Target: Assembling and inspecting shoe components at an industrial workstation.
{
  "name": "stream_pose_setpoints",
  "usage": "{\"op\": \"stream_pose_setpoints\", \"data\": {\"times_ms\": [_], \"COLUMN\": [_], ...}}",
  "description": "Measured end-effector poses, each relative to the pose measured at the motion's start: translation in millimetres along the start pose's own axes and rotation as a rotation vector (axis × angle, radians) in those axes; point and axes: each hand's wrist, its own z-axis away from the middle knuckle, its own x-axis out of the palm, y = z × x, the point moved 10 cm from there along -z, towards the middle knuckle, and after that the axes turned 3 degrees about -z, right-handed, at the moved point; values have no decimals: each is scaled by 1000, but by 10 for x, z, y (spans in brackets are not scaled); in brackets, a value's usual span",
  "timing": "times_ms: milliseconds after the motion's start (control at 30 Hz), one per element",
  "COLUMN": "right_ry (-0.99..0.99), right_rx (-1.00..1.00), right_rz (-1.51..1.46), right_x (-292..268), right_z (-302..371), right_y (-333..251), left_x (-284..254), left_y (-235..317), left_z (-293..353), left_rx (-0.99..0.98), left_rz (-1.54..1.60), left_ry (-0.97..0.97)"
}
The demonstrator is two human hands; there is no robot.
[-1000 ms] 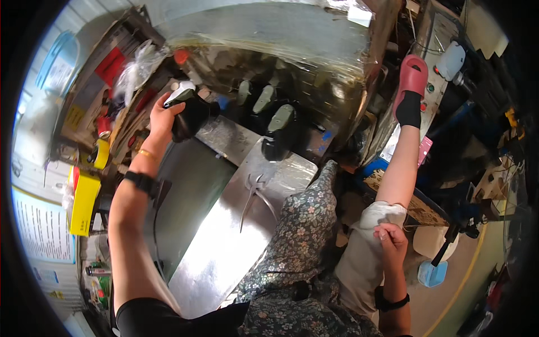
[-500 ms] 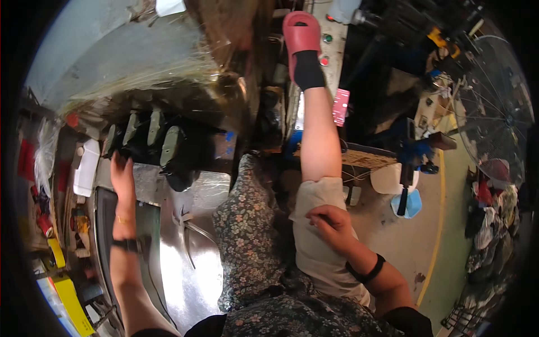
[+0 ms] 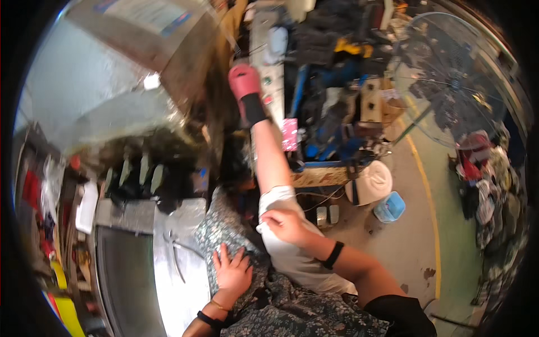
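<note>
My left hand (image 3: 232, 274) lies on the dark floral apron (image 3: 216, 216) over my lap, its fingers spread and holding nothing visible. My right hand (image 3: 285, 226) rests on the pale shorts (image 3: 289, 261) above my outstretched right leg. Its fingers are curled together near the edge of the cloth, and whatever may be between them is hidden. Forward and left, a row of several dark shoe-like pieces with grey-green tops (image 3: 156, 178) stands beyond the metal surface (image 3: 193, 224), away from both hands.
A curved metal strip (image 3: 178, 261) lies on the shiny surface at left. My pink clog (image 3: 245, 81) is beside a panel with coloured buttons (image 3: 267, 99). To the right stand a blue tub (image 3: 389, 208), a white round container (image 3: 375, 182), a large fan (image 3: 455, 84) and heaped cloth (image 3: 491, 196).
My left hand has come back from the dark pieces to the apron on my lap. The right hand stays on the shorts with its fingers curled. The view has turned to the right.
</note>
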Motion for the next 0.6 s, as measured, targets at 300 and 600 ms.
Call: {"op": "stream_pose_setpoints", "data": {"times_ms": [300,600], "right_ry": [-18,-40], "right_rx": [-121,-429], "right_rz": [384,528], "right_x": [-75,-189], "right_z": [118,378], "right_y": [-529,-1645], "left_x": [154,-29], "left_y": [107,18], "left_z": [77,196], "left_rx": [15,17], "left_rz": [-222,-110], "left_ry": [-73,122]}}
